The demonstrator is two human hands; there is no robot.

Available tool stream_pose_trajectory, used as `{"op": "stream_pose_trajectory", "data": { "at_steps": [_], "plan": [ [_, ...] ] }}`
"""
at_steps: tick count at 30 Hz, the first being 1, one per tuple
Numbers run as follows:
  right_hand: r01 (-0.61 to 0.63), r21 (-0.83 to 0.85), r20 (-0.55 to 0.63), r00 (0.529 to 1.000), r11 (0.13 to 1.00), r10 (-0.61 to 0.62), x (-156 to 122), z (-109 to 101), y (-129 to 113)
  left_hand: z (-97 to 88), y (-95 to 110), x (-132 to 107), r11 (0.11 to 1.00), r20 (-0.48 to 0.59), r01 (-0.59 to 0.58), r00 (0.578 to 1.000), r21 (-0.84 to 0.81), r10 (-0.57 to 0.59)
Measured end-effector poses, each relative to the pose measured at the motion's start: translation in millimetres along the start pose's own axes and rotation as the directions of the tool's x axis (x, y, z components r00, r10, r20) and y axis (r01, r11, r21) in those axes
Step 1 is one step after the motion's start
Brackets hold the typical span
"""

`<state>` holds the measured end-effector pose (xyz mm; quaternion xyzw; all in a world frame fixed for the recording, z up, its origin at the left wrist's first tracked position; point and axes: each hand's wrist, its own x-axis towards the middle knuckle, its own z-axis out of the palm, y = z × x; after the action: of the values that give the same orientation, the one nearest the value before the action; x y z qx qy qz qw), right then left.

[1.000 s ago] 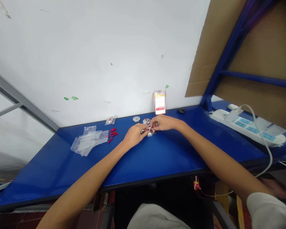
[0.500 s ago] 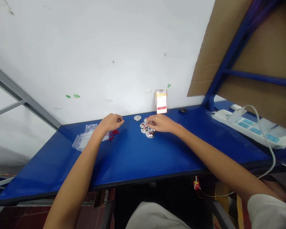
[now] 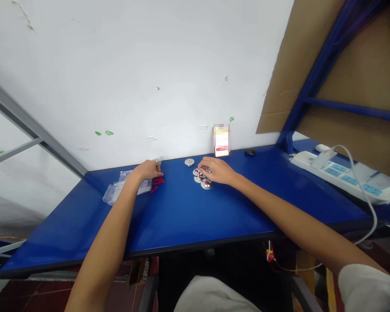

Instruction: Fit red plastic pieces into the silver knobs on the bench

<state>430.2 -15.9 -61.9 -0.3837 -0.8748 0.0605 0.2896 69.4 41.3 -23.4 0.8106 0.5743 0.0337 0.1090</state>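
Observation:
My left hand (image 3: 147,169) is over several small red cord loops (image 3: 157,182), fingers bent down and pressed together at them. What lies between its fingertips is hidden. Under and beside that wrist are clear plastic bags (image 3: 117,187). My right hand (image 3: 217,170) rests at a pile of several shiny domed metal discs, like finger cymbals (image 3: 206,184), with red bits showing on them. Its fingers are curled together over the pile, and I cannot see what they grip. A round silver metal piece (image 3: 189,162) lies apart between the two hands, nearer the right.
A lit phone (image 3: 221,141) leans against the white wall (image 3: 182,65) behind the blue table (image 3: 195,216). Right of it is a black round object (image 3: 250,152). A white power strip (image 3: 344,175) with a cable lies at the right, beside a blue frame (image 3: 307,100).
My left hand has lowered onto the red cord loops from above them. My right hand stays at the metal discs, its fingers shifted slightly. The view has moved a little.

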Motion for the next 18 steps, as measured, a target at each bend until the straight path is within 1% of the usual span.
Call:
{"op": "stream_pose_trajectory", "data": {
  "at_steps": [3,6,8,10,13,16,18],
  "plan": [
    [-0.003,0.001,0.007,1.0,1.0,0.003,-0.5,-1.0,-5.4,3.6,2.6,1.4,0.999,0.005,-0.029,1.0,-0.046,0.029],
    [0.007,-0.02,-0.029,1.0,1.0,-0.008,2.6,-6.0,-7.6,1.5,6.7,-0.5,0.992,-0.023,-0.083,0.996,-0.095,0.081],
    [0.007,-0.052,-0.05,0.999,0.999,-0.01,10.4,-8.7,-4.1,-2.7,10.2,-3.3,0.984,-0.052,-0.123,0.992,-0.133,0.117],
    [-0.001,-0.094,-0.037,0.999,0.996,-0.002,24.4,-8.3,3.4,-7.0,13.5,-6.2,0.97,-0.068,-0.162,0.986,-0.181,0.152],
    [0.018,-0.142,0.077,0.997,0.99,-0.007,53.1,-0.9,16.0,-9.1,15.8,-7.9,0.939,-0.094,-0.185,0.982,-0.289,0.164],
    [0.048,-0.18,0.203,0.979,0.982,-0.01,78.9,10.3,21.5,-5.6,15.4,-5.3,0.899,-0.162,-0.172,0.98,-0.403,0.115],
    [0.06,-0.194,0.294,0.956,0.979,0.0,88.7,16.4,19.7,-2.1,14.8,-2.1,0.898,-0.225,-0.182,0.97,-0.4,0.097]
  ]
}}
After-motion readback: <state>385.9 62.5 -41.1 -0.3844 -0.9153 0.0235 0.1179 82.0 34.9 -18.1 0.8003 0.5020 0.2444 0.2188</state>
